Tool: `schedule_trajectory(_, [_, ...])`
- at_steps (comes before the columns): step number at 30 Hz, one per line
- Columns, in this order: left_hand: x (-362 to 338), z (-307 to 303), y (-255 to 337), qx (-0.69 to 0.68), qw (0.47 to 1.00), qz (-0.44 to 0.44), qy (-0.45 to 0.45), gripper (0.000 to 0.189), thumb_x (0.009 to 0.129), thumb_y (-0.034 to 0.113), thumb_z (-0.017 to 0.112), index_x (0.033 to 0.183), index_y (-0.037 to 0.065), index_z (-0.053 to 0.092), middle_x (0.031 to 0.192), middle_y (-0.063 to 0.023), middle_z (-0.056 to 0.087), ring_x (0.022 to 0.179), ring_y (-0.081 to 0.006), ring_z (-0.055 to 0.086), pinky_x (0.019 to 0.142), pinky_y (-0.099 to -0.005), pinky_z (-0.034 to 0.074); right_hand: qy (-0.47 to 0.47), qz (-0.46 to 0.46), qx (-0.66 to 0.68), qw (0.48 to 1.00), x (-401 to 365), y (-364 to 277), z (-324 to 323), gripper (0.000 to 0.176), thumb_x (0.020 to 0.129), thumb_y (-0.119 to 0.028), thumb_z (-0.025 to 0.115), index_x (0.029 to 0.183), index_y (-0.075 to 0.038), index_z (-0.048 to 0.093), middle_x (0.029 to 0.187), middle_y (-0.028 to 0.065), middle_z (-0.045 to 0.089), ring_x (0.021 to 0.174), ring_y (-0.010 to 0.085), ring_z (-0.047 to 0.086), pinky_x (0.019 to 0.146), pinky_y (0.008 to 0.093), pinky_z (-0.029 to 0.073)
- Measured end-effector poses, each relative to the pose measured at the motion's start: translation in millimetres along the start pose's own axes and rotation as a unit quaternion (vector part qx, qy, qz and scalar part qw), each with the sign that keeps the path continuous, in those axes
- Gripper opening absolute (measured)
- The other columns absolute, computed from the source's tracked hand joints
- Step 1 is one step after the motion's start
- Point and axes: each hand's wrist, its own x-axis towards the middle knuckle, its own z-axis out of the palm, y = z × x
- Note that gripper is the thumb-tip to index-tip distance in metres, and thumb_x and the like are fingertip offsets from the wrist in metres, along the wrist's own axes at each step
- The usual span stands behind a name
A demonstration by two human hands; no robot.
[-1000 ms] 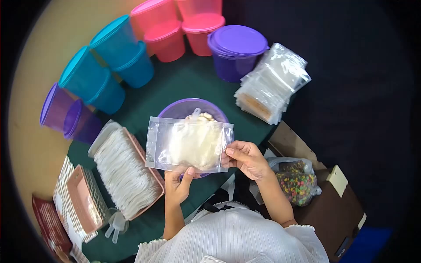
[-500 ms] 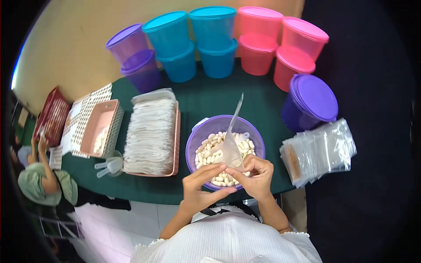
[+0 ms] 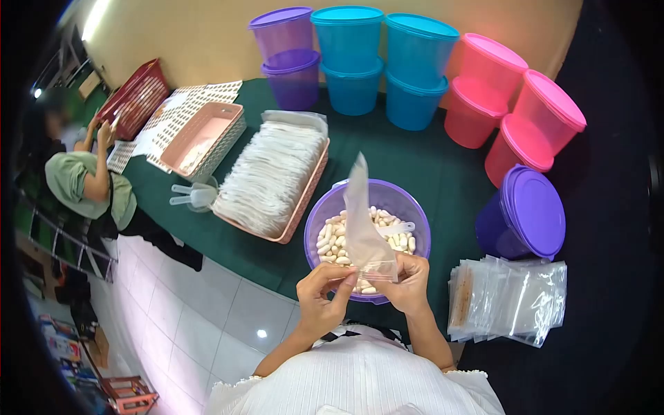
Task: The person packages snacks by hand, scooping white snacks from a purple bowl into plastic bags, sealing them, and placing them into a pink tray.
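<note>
Left hand (image 3: 324, 294) and right hand (image 3: 408, 283), fingers pinched on clear bag (image 3: 363, 232) above purple bowl (image 3: 418, 207); apparently opening it, which calls for opposed pulls.

Bowl (image 3: 312, 238) rim behind left hand (image 3: 321, 299) and right hand (image 3: 409, 285), pouch (image 3: 361, 221) bottom under fingers (image 3: 344, 290), pieces (image 3: 332, 242) perhaps capsules

Wall: the pale yellow wall (image 3: 207, 41) is being brightened from the left.
Floor: a lamp's glare (image 3: 261, 333) is being reflected by the white floor tiles (image 3: 200, 304).
Tabletop: the tabletop (image 3: 429, 166) is being covered by a dark green cloth.
Light: a bright strip light (image 3: 95, 17) is being cut off by the top edge.
</note>
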Motion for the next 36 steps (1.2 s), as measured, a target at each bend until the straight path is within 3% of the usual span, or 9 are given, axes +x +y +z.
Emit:
schedule_trajectory(2, [-3.2,2.5,-1.2,0.047,0.997,0.031,0.057,0.015,0.069,-0.007,0.061,0.082,0.0,0.062,0.078,-0.01,0.061,0.068,-0.0151,0.058,0.059,-0.0239,0.048,-0.005,-0.029,-0.027,0.999,2.8,0.5,3.7,0.019,0.069,0.0,0.067,0.064,-0.002,0.049,0.069,0.0074,0.058,0.067,0.0086,0.056,0.056,0.0194,0.043])
schedule_trajectory(5, [1.4,3.1,1.7,0.148,0.96,0.236,0.019,0.017,0.065,-0.006,0.063,0.08,0.001,0.062,0.076,-0.0086,0.061,0.069,-0.0185,0.056,0.063,-0.0272,0.045,0.057,-0.157,-0.098,0.981,10.1,-6.2,13.9,0.031,0.074,0.001,0.056,0.104,0.004,0.048,0.094,0.0169,0.058,0.075,0.0163,0.059,0.066,0.0262,0.047])
schedule_trajectory(7, [5.2,1.6,13.6,0.199,0.947,0.243,-0.067,0.019,0.06,-0.002,0.068,0.077,0.004,0.062,0.073,-0.0063,0.061,0.077,-0.0221,0.054,0.071,-0.0312,0.044,-0.017,0.016,0.029,0.999,9.4,-15.9,10.0,0.041,0.078,-0.003,0.049,0.117,0.002,0.036,0.103,0.0218,0.054,0.079,0.0254,0.06,0.073,0.0327,0.048])
schedule_trajectory(9, [4.1,-9.6,16.9,0.217,0.946,0.231,-0.07,0.021,0.06,0.002,0.069,0.079,0.008,0.063,0.08,-0.0067,0.06,0.088,-0.0199,0.053,0.078,-0.0319,0.04,-0.034,0.034,0.071,0.996,11.9,-18.2,2.0,0.037,0.078,-0.001,0.048,0.114,0.004,0.039,0.102,0.025,0.054,0.08,0.0306,0.061,0.071,0.0354,0.05])
schedule_trajectory(13, [30.3,-28.0,12.2,0.185,0.942,0.201,0.194,0.03,0.065,0.012,0.07,0.092,0.003,0.06,0.099,-0.0103,0.055,0.09,-0.0205,0.05,0.076,-0.0312,0.04,-0.129,0.105,0.118,0.979,15.9,-20.2,-13.8,0.034,0.081,0.0,0.045,0.115,0.003,0.041,0.107,0.0209,0.053,0.091,0.028,0.057,0.073,0.0343,0.051])
schedule_trajectory(19, [59.5,-52.0,-3.7,0.076,0.991,0.049,0.095,0.032,0.072,0.007,0.065,0.103,0.0,0.059,0.091,-0.0092,0.057,0.084,-0.0128,0.051,0.068,-0.0221,0.041,-0.14,0.061,0.123,0.981,16.3,-17.0,-9.7,0.034,0.08,0.0,0.045,0.114,0.005,0.042,0.104,0.0216,0.054,0.09,0.0294,0.058,0.073,0.0342,0.05])
schedule_trajectory(28, [82.0,-57.3,-29.9,0.076,0.988,0.112,0.071,0.03,0.071,-0.002,0.064,0.101,0.0,0.06,0.085,-0.0082,0.06,0.058,-0.0054,0.051,0.047,-0.0155,0.037,-0.026,0.121,0.158,0.98,24.7,-22.4,8.6,0.044,0.07,-0.003,0.054,0.11,0.009,0.042,0.092,0.0309,0.055,0.07,0.0316,0.062,0.059,0.0362,0.053])
schedule_trajectory(33, [93.2,-63.2,-39.1,0.038,0.987,0.145,0.055,0.019,0.072,-0.004,0.063,0.091,-0.002,0.062,0.082,-0.0092,0.06,0.06,-0.0065,0.053,0.047,-0.0169,0.04,0.041,0.135,0.211,0.967,32.0,-16.3,19.0,0.043,0.069,-0.003,0.054,0.109,0.008,0.043,0.097,0.0202,0.056,0.083,0.0278,0.059,0.067,0.0288,0.051])
schedule_trajectory(36, [99.1,-70.8,-33.9,-0.045,0.997,0.014,0.054,0.007,0.077,-0.002,0.059,0.079,-0.001,0.052,0.073,-0.0044,0.054,0.054,-0.0063,0.05,0.044,-0.0178,0.038,0.059,0.187,0.154,0.968,39.5,-11.5,20.2,0.037,0.073,-0.006,0.053,0.108,0.003,0.045,0.082,0.0067,0.054,0.067,0.0114,0.053,0.055,0.02,0.044])
